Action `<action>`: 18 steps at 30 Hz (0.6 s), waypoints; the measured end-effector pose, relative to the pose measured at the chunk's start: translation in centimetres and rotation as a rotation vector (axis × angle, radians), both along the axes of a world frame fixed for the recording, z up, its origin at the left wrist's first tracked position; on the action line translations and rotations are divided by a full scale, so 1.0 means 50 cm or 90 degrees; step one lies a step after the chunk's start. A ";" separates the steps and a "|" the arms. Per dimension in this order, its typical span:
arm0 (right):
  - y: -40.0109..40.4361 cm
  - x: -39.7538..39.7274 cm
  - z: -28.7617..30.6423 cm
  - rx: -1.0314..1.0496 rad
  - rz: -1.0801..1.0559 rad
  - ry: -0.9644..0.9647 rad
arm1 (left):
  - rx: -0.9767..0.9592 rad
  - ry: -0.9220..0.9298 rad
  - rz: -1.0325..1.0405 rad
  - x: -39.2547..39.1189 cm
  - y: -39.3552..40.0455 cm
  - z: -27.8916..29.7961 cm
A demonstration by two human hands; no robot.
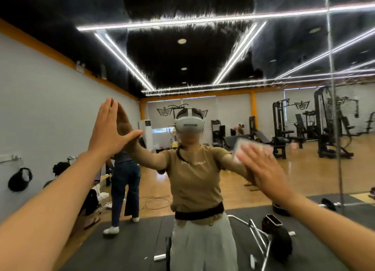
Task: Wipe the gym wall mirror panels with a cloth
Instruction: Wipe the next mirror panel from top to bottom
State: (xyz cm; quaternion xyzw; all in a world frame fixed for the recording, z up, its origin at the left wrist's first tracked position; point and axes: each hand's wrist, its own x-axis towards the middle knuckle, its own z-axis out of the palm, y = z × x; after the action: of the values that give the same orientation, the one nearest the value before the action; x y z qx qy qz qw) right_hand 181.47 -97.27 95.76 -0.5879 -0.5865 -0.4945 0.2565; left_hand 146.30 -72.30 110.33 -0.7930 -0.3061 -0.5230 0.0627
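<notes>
Black ceiling (168, 53), wooden gym floor (284, 173)

right hand (261, 165) motion-blurred, hiding most of blurred cloth (243, 149); both forearms cut by frame edges

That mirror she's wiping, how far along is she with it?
Mid-job, it seems. Done: nothing clearly, no patch looks obviously cleaner. In hand: her right hand presses a pale cloth flat on the mirror, blurred as if mid-stroke, while the left hand rests open on the glass. Left: streaky smears across the upper glass, and the next panel past the vertical seam.
</notes>
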 end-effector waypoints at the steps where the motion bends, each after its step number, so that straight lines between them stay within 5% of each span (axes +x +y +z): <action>1: 0.009 -0.008 0.068 0.031 -0.002 0.012 | 0.000 0.001 0.001 0.000 -0.001 0.000; 4: 0.034 -0.046 0.254 0.122 -0.010 0.080 | 0.003 0.000 0.001 0.000 -0.005 0.003; 7: 0.062 -0.080 0.298 0.153 0.013 0.138 | 0.006 -0.002 0.007 -0.001 -0.008 0.002; 10: 0.089 -0.090 0.173 0.145 0.034 0.081 | 0.002 -0.002 0.002 -0.001 -0.009 0.001; 15: 0.092 -0.092 -0.192 -0.113 0.016 -0.136 | 0.007 0.000 0.001 -0.002 -0.007 0.001; 18: 0.073 -0.095 -0.279 -0.207 -0.037 -0.201 | 0.013 0.001 0.000 -0.003 -0.005 0.001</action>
State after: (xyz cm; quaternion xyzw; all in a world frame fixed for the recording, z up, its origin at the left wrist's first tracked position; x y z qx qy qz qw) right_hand 176.72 -93.62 81.81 -0.5533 -0.6742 -0.4868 0.0491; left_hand 146.17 -72.54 110.37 -0.7927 -0.3006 -0.5256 0.0710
